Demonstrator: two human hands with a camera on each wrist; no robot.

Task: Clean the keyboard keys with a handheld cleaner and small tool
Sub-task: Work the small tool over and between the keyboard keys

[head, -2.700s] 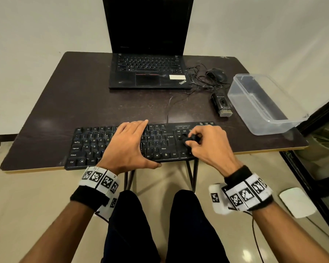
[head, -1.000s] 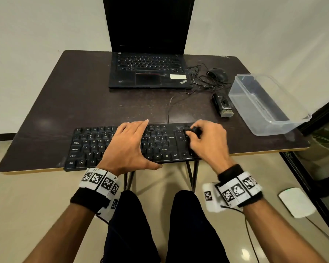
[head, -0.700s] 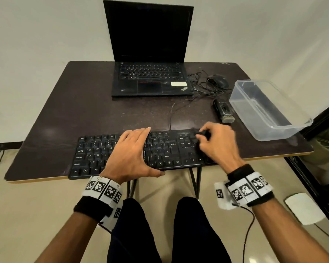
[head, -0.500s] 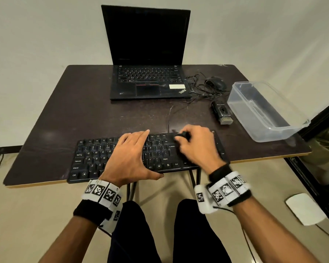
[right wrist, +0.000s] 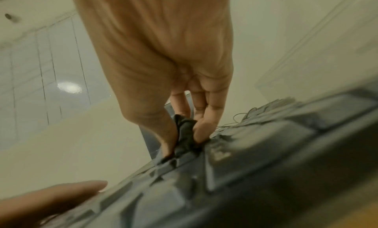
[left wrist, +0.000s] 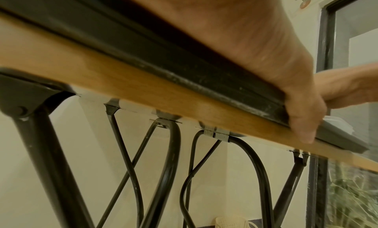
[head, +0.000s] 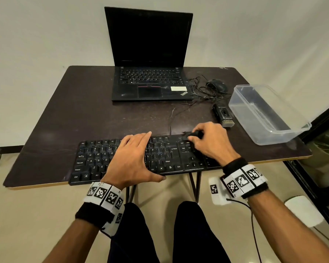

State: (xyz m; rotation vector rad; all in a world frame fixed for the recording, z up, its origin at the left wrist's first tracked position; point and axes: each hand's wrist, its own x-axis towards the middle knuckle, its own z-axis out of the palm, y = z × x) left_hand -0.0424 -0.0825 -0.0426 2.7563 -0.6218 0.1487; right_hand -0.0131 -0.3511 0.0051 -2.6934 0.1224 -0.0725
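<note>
A black keyboard (head: 165,158) lies along the table's front edge. My left hand (head: 133,158) rests flat on its middle keys with fingers straight, and the thumb (left wrist: 300,118) lies against the keyboard's front edge (left wrist: 184,69). My right hand (head: 195,134) pinches a small black tool (head: 192,133) between thumb and fingers. The tool's tip touches the top row above the navigation keys. The right wrist view shows the tool (right wrist: 185,139) pressed onto the keys (right wrist: 255,175). The handheld cleaner (head: 223,115), black with a brush end, lies on the table behind my right hand.
An open black laptop (head: 150,82) stands at the back of the dark table (head: 74,111). A mouse (head: 217,85) and tangled cables lie to its right. A clear plastic bin (head: 264,114) sits at the right edge. Metal table legs (left wrist: 163,166) show below.
My right hand has swept the tool back and forth over the keyboard's right half, most recently rightward to the top row above the navigation keys. The left hand stays put.
</note>
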